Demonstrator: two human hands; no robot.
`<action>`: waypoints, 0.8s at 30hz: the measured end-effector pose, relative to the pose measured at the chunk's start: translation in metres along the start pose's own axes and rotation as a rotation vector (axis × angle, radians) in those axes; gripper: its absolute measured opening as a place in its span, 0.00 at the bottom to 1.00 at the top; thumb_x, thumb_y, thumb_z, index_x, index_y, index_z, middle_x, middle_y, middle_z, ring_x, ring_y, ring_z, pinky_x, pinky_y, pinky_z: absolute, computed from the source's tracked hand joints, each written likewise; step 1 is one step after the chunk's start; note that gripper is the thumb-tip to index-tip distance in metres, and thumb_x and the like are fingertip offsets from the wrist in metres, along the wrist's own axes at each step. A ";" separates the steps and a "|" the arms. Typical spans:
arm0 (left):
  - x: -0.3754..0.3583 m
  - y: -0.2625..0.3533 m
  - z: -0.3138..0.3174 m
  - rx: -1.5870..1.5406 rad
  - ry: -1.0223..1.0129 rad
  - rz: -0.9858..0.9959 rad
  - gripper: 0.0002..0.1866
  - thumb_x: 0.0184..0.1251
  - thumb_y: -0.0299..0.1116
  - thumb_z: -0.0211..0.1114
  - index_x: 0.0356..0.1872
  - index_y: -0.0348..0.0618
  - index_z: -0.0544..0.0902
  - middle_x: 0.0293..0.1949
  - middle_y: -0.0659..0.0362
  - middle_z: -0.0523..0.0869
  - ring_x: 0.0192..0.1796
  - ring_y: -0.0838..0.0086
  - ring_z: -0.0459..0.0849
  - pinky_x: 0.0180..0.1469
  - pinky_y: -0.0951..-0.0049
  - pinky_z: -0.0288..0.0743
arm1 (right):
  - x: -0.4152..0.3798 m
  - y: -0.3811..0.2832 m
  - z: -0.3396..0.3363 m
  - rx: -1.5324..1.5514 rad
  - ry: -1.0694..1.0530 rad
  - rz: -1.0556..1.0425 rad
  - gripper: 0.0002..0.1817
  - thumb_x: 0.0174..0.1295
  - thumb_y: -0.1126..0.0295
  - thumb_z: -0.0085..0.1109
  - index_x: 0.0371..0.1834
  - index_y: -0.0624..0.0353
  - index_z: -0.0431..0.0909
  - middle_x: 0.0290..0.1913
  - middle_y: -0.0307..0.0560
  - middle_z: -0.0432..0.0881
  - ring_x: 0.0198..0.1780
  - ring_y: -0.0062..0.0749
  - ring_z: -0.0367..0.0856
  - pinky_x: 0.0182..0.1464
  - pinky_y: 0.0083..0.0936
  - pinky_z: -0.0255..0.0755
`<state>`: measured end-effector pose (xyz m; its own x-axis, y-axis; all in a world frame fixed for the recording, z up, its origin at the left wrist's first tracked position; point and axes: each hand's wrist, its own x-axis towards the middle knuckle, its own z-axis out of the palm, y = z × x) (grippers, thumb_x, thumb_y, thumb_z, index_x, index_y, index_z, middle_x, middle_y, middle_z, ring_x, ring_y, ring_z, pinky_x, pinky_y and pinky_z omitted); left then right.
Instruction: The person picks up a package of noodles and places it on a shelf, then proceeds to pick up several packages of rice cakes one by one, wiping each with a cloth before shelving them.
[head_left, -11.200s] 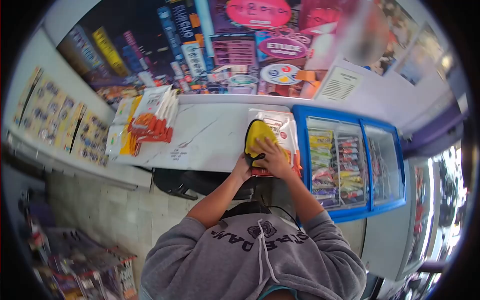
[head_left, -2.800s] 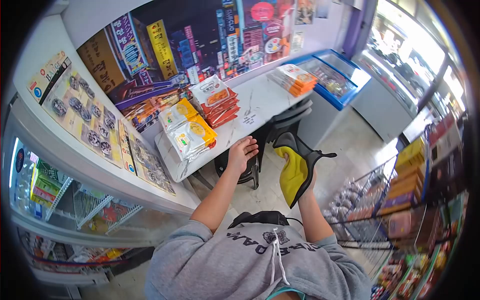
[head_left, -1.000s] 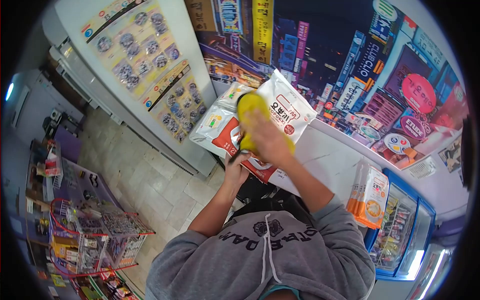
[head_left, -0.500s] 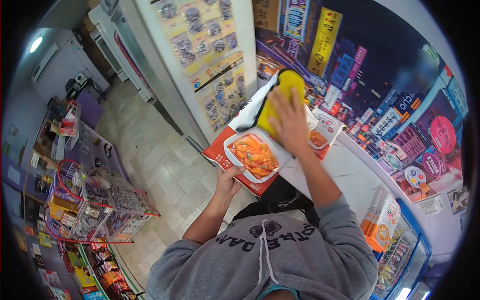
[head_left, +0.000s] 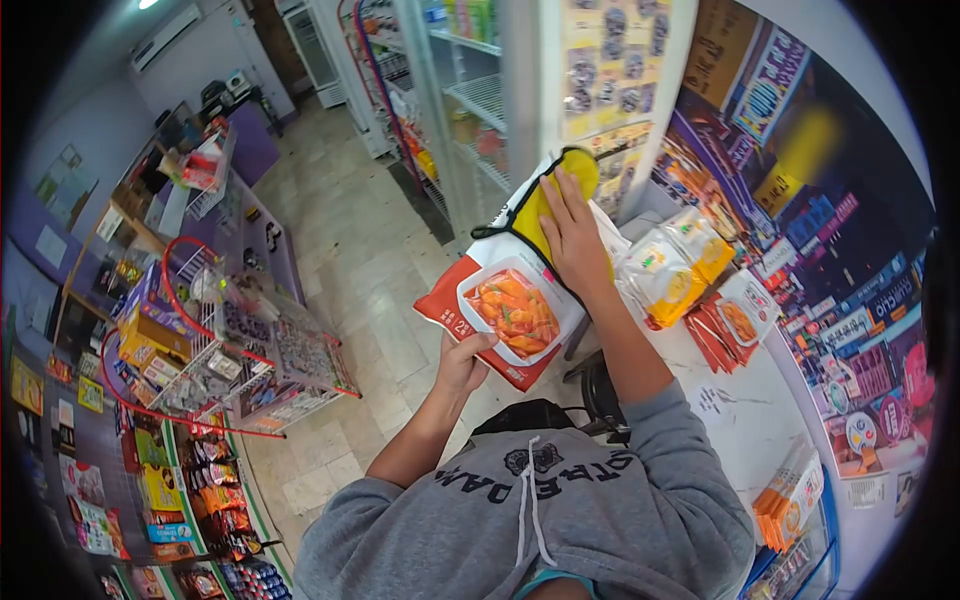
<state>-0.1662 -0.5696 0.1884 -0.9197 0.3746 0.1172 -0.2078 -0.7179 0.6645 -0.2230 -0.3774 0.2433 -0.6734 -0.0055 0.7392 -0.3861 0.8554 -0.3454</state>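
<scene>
My left hand (head_left: 464, 364) grips the lower left edge of a red and white food pack (head_left: 455, 292), thumb on top. The pack is printed with a white bowl of red-orange rice cakes and is held tilted in front of my chest. A yellow cloth with black edging (head_left: 528, 224) lies across its upper part. My right hand (head_left: 574, 236) rests flat on this cloth, fingers stretched out, pressing it against the pack. The far end of the pack is partly hidden by cloth and hand.
On the white counter (head_left: 690, 410) at right lie yellow and white packs (head_left: 662, 270) and red packs (head_left: 722, 325). Orange packs (head_left: 790, 500) stand near the blue-framed case. A glass-door fridge (head_left: 475, 90) is ahead; a wire rack (head_left: 225, 350) and snack shelves (head_left: 205, 480) are at left.
My view has turned left, so the surroundings shift right. The pack is now farther from the counter, and yellow and white packs show there. My right hand and the cloth have shifted slightly on the pack.
</scene>
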 end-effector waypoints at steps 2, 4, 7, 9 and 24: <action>0.003 0.021 -0.018 -0.019 0.056 0.039 0.34 0.41 0.14 0.55 0.58 0.38 0.63 0.54 0.52 0.73 0.57 0.63 0.72 0.60 0.62 0.65 | 0.009 -0.034 0.031 0.160 -0.025 -0.109 0.27 0.57 0.73 0.49 0.63 0.56 0.62 0.67 0.51 0.59 0.69 0.48 0.52 0.67 0.36 0.52; 0.004 0.031 -0.064 0.070 -0.001 0.137 0.27 0.53 0.22 0.55 0.58 0.39 0.64 0.55 0.53 0.72 0.58 0.64 0.72 0.61 0.63 0.65 | -0.009 -0.093 0.057 0.244 -0.140 -0.277 0.27 0.57 0.72 0.50 0.63 0.56 0.63 0.66 0.51 0.60 0.68 0.48 0.55 0.66 0.36 0.54; -0.001 0.052 -0.100 -0.297 0.182 0.128 0.25 0.63 0.32 0.52 0.63 0.43 0.61 0.61 0.56 0.68 0.60 0.67 0.70 0.62 0.65 0.65 | -0.031 -0.136 0.082 0.223 -0.277 -0.376 0.27 0.56 0.71 0.50 0.63 0.54 0.64 0.66 0.51 0.61 0.67 0.49 0.56 0.65 0.38 0.54; -0.007 0.064 -0.122 -0.293 0.259 0.125 0.25 0.63 0.31 0.51 0.62 0.42 0.61 0.59 0.55 0.70 0.59 0.67 0.71 0.63 0.64 0.63 | -0.023 -0.138 0.100 0.158 -0.303 -0.391 0.26 0.56 0.71 0.49 0.62 0.53 0.65 0.66 0.50 0.61 0.68 0.51 0.54 0.65 0.40 0.53; 0.025 0.136 -0.198 0.017 0.504 0.441 0.30 0.44 0.16 0.51 0.57 0.34 0.65 0.55 0.51 0.72 0.58 0.61 0.72 0.61 0.60 0.65 | 0.030 -0.148 0.233 0.471 -0.369 -0.354 0.27 0.57 0.70 0.48 0.62 0.65 0.61 0.67 0.59 0.56 0.69 0.51 0.51 0.68 0.41 0.45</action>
<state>-0.2832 -0.7743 0.1359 -0.9613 -0.2745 0.0239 0.2244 -0.7299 0.6456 -0.3331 -0.6252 0.1818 -0.5945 -0.4895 0.6379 -0.7983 0.4543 -0.3954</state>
